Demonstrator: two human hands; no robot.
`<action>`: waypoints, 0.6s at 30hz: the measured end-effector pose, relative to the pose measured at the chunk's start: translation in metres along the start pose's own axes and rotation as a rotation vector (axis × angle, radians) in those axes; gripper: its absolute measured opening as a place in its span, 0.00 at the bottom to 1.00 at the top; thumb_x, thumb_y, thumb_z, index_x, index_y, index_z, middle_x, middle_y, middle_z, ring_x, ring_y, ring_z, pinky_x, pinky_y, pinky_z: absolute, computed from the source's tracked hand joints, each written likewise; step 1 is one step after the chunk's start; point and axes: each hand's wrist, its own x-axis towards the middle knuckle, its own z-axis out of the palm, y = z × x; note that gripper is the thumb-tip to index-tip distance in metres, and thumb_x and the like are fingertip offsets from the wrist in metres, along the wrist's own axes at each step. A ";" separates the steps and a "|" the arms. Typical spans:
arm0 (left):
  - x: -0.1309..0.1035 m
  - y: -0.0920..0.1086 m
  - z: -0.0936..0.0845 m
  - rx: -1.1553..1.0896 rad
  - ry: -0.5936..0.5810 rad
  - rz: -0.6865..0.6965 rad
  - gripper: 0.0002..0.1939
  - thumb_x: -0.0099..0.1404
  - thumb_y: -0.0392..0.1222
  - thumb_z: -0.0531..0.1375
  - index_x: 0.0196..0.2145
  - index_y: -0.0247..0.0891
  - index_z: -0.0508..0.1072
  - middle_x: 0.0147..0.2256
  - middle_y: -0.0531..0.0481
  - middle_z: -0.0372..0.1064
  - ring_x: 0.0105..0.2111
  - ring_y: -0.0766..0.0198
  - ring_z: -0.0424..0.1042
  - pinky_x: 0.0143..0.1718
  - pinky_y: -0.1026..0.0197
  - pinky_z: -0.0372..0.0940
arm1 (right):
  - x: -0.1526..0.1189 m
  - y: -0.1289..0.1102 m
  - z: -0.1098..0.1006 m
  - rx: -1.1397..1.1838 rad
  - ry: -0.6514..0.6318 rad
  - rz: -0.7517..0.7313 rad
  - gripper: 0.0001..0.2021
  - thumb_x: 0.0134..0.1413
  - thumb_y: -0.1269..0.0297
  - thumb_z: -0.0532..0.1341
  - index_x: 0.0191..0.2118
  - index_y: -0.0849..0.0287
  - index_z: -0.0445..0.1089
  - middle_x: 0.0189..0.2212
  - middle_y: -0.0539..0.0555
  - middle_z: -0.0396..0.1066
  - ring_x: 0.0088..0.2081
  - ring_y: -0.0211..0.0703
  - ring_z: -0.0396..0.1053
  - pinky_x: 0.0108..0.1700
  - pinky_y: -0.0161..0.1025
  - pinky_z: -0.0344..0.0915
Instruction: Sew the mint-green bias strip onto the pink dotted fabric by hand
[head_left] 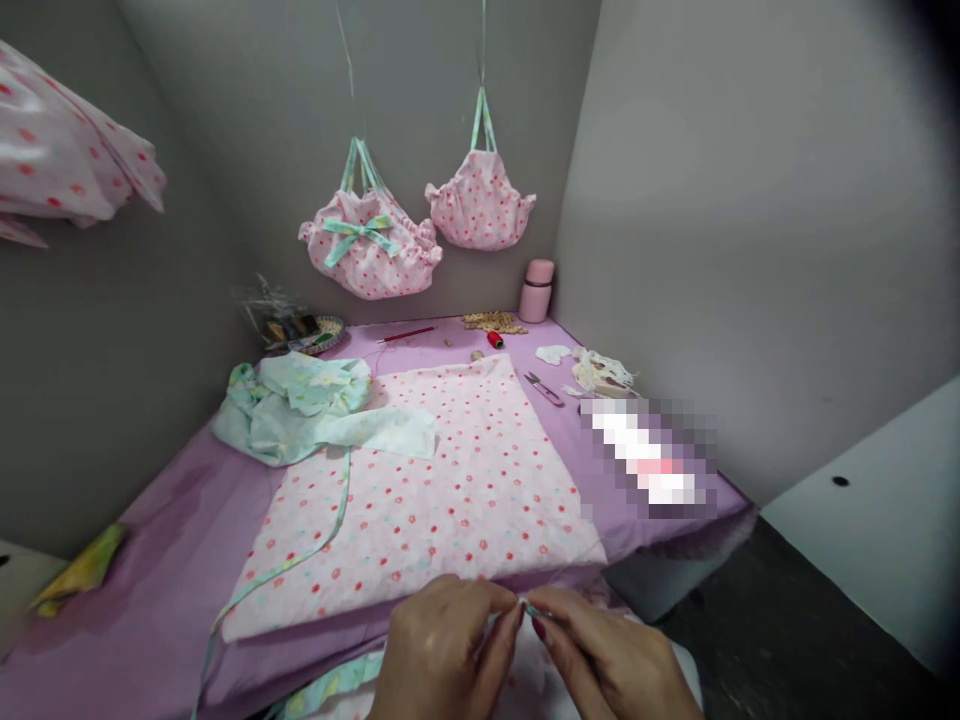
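Observation:
At the table's front edge my left hand (450, 645) and my right hand (607, 650) meet, each pinching a thin green strip (525, 606) between thumb and fingertips. Only a short bit of that strip shows between the fingers. Beyond them a pink fabric with red dots (450, 500) lies flat on the purple-covered table (150, 570). A long narrow green strap (341, 500) runs across its left part and hangs over the front edge. Crumpled pale green fabric (300, 410) rests on its upper left corner. Below my hands is more pink and green cloth (337, 685), partly hidden.
Thread snips (544, 389), a red thread spool (495, 340), a pink bottle (536, 291) and lace trim (602, 372) stand or lie at the back right. A basket (326, 335) is back left. Two dotted pouches (375, 245) hang above. A blurred-out object lies at right.

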 end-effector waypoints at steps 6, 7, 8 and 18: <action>0.001 0.003 0.000 0.005 0.080 0.097 0.10 0.60 0.32 0.54 0.25 0.36 0.72 0.17 0.51 0.71 0.17 0.65 0.70 0.19 0.68 0.60 | -0.006 0.003 0.016 0.222 0.052 0.157 0.12 0.61 0.59 0.49 0.36 0.55 0.68 0.23 0.51 0.74 0.24 0.40 0.72 0.27 0.31 0.67; 0.001 0.004 0.001 -0.017 0.070 0.110 0.10 0.60 0.31 0.53 0.26 0.36 0.73 0.18 0.51 0.72 0.17 0.65 0.71 0.20 0.68 0.60 | -0.006 0.003 0.018 0.308 0.035 0.223 0.11 0.60 0.58 0.49 0.35 0.55 0.66 0.20 0.49 0.72 0.21 0.39 0.70 0.24 0.30 0.64; 0.001 0.004 0.001 -0.047 0.052 0.117 0.10 0.60 0.31 0.53 0.27 0.35 0.73 0.19 0.51 0.73 0.18 0.65 0.72 0.20 0.68 0.61 | -0.006 0.002 0.019 0.413 0.007 0.296 0.11 0.60 0.56 0.50 0.36 0.55 0.65 0.16 0.46 0.67 0.18 0.37 0.66 0.20 0.29 0.61; 0.000 -0.001 -0.008 -0.278 -0.056 -0.084 0.07 0.59 0.30 0.57 0.32 0.36 0.75 0.25 0.51 0.76 0.24 0.66 0.73 0.26 0.69 0.63 | 0.003 0.015 -0.015 0.338 0.187 0.268 0.11 0.58 0.61 0.54 0.44 0.53 0.71 0.38 0.55 0.71 0.36 0.42 0.72 0.39 0.35 0.69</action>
